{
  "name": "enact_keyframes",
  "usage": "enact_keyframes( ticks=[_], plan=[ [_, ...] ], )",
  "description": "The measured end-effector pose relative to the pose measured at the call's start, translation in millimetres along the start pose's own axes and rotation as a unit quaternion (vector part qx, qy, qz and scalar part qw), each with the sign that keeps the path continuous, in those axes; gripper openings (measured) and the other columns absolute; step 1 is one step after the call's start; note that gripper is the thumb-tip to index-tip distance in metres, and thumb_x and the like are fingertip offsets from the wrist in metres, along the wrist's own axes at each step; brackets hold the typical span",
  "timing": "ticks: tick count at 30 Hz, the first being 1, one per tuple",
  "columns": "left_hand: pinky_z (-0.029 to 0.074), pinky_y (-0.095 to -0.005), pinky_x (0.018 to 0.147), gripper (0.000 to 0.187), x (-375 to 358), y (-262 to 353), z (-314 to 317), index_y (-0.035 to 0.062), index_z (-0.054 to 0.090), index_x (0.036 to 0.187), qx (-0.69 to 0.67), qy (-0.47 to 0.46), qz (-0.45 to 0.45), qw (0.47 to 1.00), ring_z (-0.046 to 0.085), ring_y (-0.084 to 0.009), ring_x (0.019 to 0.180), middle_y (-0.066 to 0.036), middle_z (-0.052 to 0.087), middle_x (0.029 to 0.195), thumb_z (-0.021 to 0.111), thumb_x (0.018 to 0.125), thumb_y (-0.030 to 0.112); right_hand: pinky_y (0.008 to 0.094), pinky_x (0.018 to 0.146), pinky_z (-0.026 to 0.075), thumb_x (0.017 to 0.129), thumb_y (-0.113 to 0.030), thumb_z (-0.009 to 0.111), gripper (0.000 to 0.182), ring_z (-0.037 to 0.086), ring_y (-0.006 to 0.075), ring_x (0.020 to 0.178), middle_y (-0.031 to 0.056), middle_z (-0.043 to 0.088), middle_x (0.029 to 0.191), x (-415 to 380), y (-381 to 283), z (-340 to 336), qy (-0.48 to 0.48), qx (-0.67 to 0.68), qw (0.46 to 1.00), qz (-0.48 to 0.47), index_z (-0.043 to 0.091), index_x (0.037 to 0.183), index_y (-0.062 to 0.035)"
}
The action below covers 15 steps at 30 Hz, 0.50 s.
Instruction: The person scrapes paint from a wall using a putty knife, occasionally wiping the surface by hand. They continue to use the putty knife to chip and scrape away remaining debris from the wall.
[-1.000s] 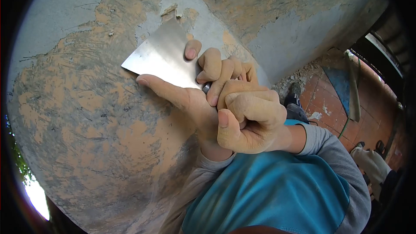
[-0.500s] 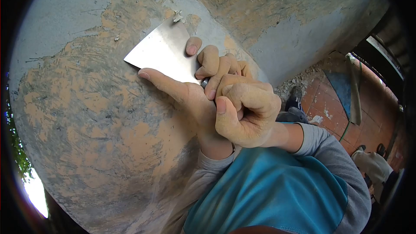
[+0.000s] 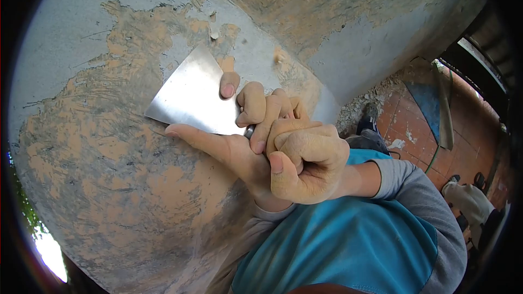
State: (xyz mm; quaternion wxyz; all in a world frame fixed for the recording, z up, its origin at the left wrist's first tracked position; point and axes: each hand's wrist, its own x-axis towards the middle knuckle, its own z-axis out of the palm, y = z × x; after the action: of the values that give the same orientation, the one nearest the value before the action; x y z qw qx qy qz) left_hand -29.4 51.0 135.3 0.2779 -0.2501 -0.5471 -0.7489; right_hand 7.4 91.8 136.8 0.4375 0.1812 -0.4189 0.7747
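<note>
A scraper with a wide, shiny metal blade point(image 3: 190, 95) lies at a low angle against a curved wall point(image 3: 147, 185) with patchy, peeling paint. My left hand point(image 3: 245, 155) is closed around the blade's base, its thumb along the lower edge and its fingers curled over the top. Behind it, my right hand point(image 3: 310, 158) is wrapped in a fist at the handle end. The hands hide nearly all of the handle. Just beyond the blade's upper corner, a small paint flake point(image 3: 214, 35) clings to the wall.
Another scraped wall face point(image 3: 348, 0) meets this one at an angle. Paint debris point(image 3: 376, 95) lies along its foot on red floor tiles point(image 3: 414, 136). A blue sheet point(image 3: 425, 103) and a board point(image 3: 445, 114) are at the right. Another person's leg point(image 3: 468, 201) shows at the far right.
The blade has drawn back down and left with both hands, away from the flake that was at its edge. The view has shifted slightly. Both hands keep their hold.
</note>
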Motion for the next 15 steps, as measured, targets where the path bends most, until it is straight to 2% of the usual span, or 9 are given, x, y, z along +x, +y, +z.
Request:
enact_keyframes(
  ticks=[3,6,7,9,10,12,15],
  plan=[
    [0.033,-0.0175,0.061,0.073,7.3,11.8,5.8,0.0031,0.022,0.133,-0.1,-0.007,-0.085,0.991,0.033,-0.0104,0.06,0.002,0.034,0.071,0.038,0.089,0.06,0.0311,0.068,0.041,0.092,-0.001,0.061,0.03,0.05,0.0143,0.063,0.0028,0.051,0.06,12.3,7.2,2.6,0.02,0.009,0.996,0.087,0.048,0.065,-0.0071],
    [0.029,-0.0188,0.049,0.073,29.8,32.3,21.7,0.0066,0.033,0.117,-0.3,0.008,-0.218,0.929,0.029,-0.0078,0.05,0.003,0.034,0.067,0.035,0.088,0.074,0.0292,0.069,0.041,0.097,-0.004,0.057,0.029,0.05,0.012,0.062,0.0018,0.05,0.06,23.0,1.9,7.7,0.036,0.042,0.997,0.058,0.049,0.069,-0.0067],
    [0.028,-0.0192,0.045,0.075,31.3,34.4,21.7,0.0077,0.036,0.112,-0.331,0.019,-0.248,0.91,0.028,-0.0069,0.047,0.003,0.034,0.066,0.034,0.088,0.079,0.0299,0.068,0.038,0.092,-0.004,0.061,0.029,0.049,0.0124,0.058,0.0021,0.051,0.061,14.4,-7.1,5.4,0.037,0.065,0.993,0.089,0.049,0.066,-0.008],
    [0.026,-0.02,0.037,0.08,19.0,32.9,5.8,0.01,0.044,0.102,-0.319,0.029,-0.294,0.9,0.025,-0.0052,0.04,0.004,0.034,0.063,0.032,0.087,0.088,0.0316,0.069,0.03,0.088,-0.007,0.065,0.029,0.047,0.0137,0.054,0.0003,0.05,0.059,-6.5,-5.5,-24.3,-0.068,-0.008,0.996,0.063,0.049,0.064,-0.0104],
    [0.025,-0.0208,0.039,0.079,5.0,32.2,-8.1,0.011,0.044,0.103,-0.29,0.022,-0.33,0.898,0.025,-0.005,0.04,0.004,0.034,0.063,0.031,0.088,0.087,0.0324,0.07,0.027,0.086,-0.008,0.067,0.03,0.047,0.0143,0.052,-0.0006,0.049,0.058,-16.6,-4.2,-39.3,-0.118,-0.043,0.991,0.044,0.05,0.062,-0.0117],
    [0.024,-0.0225,0.043,0.072,-22.9,29.1,-38.1,0.0128,0.045,0.106,-0.268,-0.009,-0.382,0.884,0.027,-0.0049,0.039,0.004,0.035,0.064,0.033,0.091,0.083,0.0335,0.069,0.028,0.089,-0.01,0.066,0.03,0.044,0.0168,0.051,-0.0014,0.048,0.055,-36.9,-14.0,-71.2,-0.214,-0.131,0.965,0.078,0.052,0.062,-0.0119],
    [0.025,-0.0234,0.049,0.059,-47.2,39.8,-67.3,0.0148,0.045,0.112,-0.231,-0.012,-0.434,0.871,0.028,-0.0051,0.038,0.003,0.037,0.067,0.044,0.096,0.071,0.0351,0.069,0.03,0.093,-0.014,0.066,0.03,0.043,0.0195,0.051,0.0006,0.049,0.055,-67.0,-21.0,-109.3,-0.299,-0.248,0.891,0.234,0.055,0.065,-0.0111]
  ],
)
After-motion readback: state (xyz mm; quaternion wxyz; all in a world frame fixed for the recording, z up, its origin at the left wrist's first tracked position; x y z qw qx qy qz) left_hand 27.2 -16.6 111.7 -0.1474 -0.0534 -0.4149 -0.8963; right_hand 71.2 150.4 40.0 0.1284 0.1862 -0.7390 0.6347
